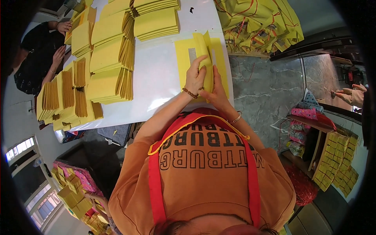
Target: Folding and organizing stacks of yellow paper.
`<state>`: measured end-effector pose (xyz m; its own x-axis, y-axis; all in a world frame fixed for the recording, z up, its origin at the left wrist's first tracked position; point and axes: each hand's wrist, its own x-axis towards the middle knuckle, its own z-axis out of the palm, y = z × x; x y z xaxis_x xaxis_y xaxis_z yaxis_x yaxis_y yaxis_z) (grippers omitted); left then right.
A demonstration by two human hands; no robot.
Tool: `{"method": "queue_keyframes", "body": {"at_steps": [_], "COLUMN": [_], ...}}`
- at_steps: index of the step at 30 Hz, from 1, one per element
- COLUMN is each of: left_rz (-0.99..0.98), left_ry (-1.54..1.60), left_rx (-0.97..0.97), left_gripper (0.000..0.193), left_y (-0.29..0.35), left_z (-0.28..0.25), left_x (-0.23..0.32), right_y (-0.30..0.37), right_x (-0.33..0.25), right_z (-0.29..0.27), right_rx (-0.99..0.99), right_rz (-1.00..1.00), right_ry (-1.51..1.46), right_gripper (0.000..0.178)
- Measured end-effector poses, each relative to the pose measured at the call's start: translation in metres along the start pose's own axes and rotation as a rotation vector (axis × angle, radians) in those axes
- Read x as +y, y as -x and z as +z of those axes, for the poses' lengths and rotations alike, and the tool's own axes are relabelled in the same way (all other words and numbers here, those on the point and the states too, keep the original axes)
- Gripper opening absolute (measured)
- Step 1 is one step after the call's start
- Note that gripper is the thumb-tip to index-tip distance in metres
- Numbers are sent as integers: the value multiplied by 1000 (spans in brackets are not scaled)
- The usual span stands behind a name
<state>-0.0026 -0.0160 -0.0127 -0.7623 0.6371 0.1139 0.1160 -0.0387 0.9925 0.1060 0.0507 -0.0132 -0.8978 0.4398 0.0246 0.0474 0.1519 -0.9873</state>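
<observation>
Yellow paper sheets [182, 58] with a grey rectangle on them lie at the right end of the white table. One part of the yellow paper [203, 45] stands up in a curved fold between my hands. My left hand [196, 78], a beaded bracelet at its wrist, grips the fold from the left with bent fingers. Along the right side of the same fold, my right hand [217, 90] presses with fingers fairly straight and thumb toward the left hand. A bangle sits on that wrist. The paper's lower end is partly hidden by my hands.
Stacks of folded yellow paper [107, 55] cover the table's left side. The white tabletop [152, 78] shows between them and me. A heap of yellow paper with red strings [258, 27] lies beyond the right edge. At the left, another person's hands [58, 55] are beside the stacks.
</observation>
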Motion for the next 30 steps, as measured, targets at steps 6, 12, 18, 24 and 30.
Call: {"method": "queue_keyframes", "body": {"at_steps": [6,12,18,24,30], "left_rz": [62,-85,-4,-38,113], "left_ry": [10,13,49,20,-39], "left_rx": [47,-40,46,65,25], "left_gripper": [31,30,14,18,22], "left_y": [-4,-4,-3,1,-4], "left_z": [5,0,2,0,0], "left_x": [-7,-8,-11,-5,0], "right_y": [1,2,2,1,2], "right_x": [2,-13,-20,-23,-7], "right_z": [1,0,-2,-4,-2], "right_rx": [0,-18,7,32,21], "right_rz": [-13,45,60,93,63], "right_ry": [59,-204,-135,-186,-342], "right_gripper": [111,101,72,67,70]}}
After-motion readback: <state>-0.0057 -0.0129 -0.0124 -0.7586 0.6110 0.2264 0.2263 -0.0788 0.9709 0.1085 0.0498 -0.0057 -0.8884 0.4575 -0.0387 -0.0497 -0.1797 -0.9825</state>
